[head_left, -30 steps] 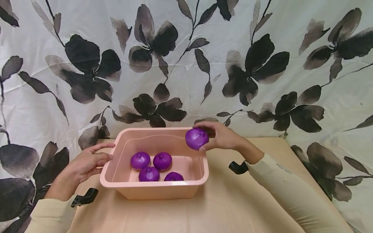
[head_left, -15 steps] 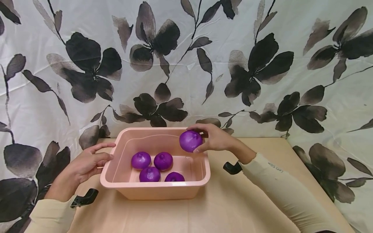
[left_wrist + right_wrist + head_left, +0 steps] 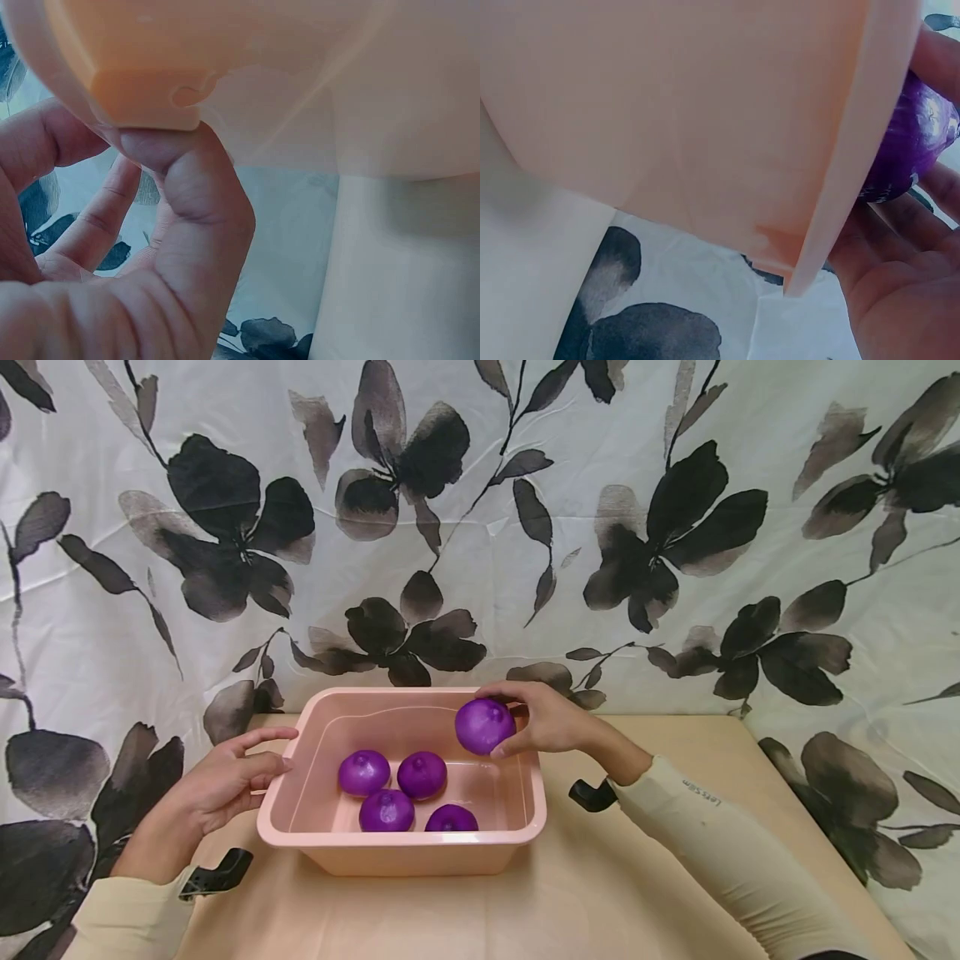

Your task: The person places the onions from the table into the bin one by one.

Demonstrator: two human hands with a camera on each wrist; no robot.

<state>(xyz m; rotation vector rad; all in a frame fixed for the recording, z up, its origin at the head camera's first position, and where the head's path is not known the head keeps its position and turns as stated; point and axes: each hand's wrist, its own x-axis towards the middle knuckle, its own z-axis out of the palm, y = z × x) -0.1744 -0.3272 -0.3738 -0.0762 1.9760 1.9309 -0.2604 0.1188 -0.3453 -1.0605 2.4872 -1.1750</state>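
A pink plastic tub (image 3: 401,838) stands on the table, with several shiny purple balls (image 3: 386,811) on its floor, each with a small nub. My right hand (image 3: 543,717) grips one more purple ball (image 3: 484,726) between thumb and fingers, over the right end of the tub. In the right wrist view the tub's rim partly hides this ball (image 3: 911,142). At the other end, my left hand (image 3: 228,781) holds the tub's left rim. The left wrist view shows its thumb (image 3: 202,187) pressed under the rim (image 3: 82,97) of the tub, with a finger on the other side.
The tan tabletop (image 3: 360,918) extends in front of the tub and to its right. Close behind hangs a white cloth (image 3: 517,593) with dark flowers, which also runs down both sides. A black wrist mount (image 3: 592,795) sticks out below the right wrist.
My right hand has moved left with its purple ball, from the tub's right rim to further over the inside. The left hand keeps its place on the rim.
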